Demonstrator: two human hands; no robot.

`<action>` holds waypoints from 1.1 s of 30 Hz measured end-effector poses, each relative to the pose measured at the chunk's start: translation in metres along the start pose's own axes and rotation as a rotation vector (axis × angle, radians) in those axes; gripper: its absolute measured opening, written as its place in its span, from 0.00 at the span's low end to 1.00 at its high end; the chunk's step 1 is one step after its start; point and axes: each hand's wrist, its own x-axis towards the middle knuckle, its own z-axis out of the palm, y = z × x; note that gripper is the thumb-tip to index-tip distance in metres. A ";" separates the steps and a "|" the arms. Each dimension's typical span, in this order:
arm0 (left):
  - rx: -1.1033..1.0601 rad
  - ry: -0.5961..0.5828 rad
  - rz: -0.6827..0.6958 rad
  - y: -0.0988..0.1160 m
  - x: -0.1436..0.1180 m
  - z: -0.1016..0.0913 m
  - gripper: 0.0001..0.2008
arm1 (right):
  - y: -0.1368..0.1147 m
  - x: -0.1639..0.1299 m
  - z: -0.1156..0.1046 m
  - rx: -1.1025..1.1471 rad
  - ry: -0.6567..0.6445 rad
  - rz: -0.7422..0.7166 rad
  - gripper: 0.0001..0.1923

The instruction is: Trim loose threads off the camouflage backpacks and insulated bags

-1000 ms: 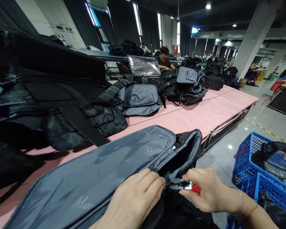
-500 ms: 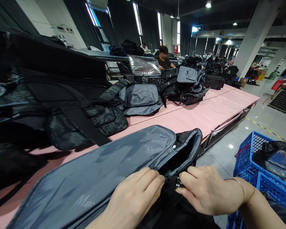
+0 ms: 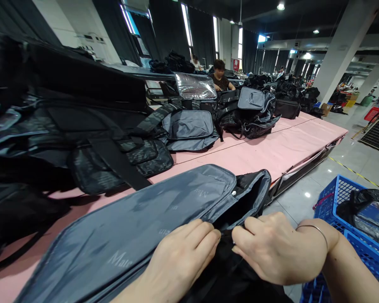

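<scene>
A black backpack with a grey lining (image 3: 139,214) lies unzipped in front of me, its flap spread to the left over the table. Faint pale lettering is printed on the lining. My left hand (image 3: 186,252) is closed on the near edge of the bag's opening, fingertips curled over the black fabric. Just to its right, my right hand (image 3: 268,248) is also closed, pinching the same edge. A small shiny bit shows at the right fingertips; I cannot tell what it is. The dark mouth of the bag opens beyond both hands.
Camouflage and black bags (image 3: 123,162) crowd the pink table (image 3: 240,155) on the left, with more open bags (image 3: 189,126) farther along. A co-worker (image 3: 221,78) sits across the table. Blue crates (image 3: 328,202) with bags stand on the floor at right.
My right hand has turned slightly and come closer to my left along the bag's edge, covering more of the shiny bit. The view has shifted a little; the backpack stays put.
</scene>
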 end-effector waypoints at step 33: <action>-0.200 -0.134 -0.167 -0.004 0.007 -0.014 0.09 | 0.024 0.018 0.002 0.134 0.091 -0.100 0.08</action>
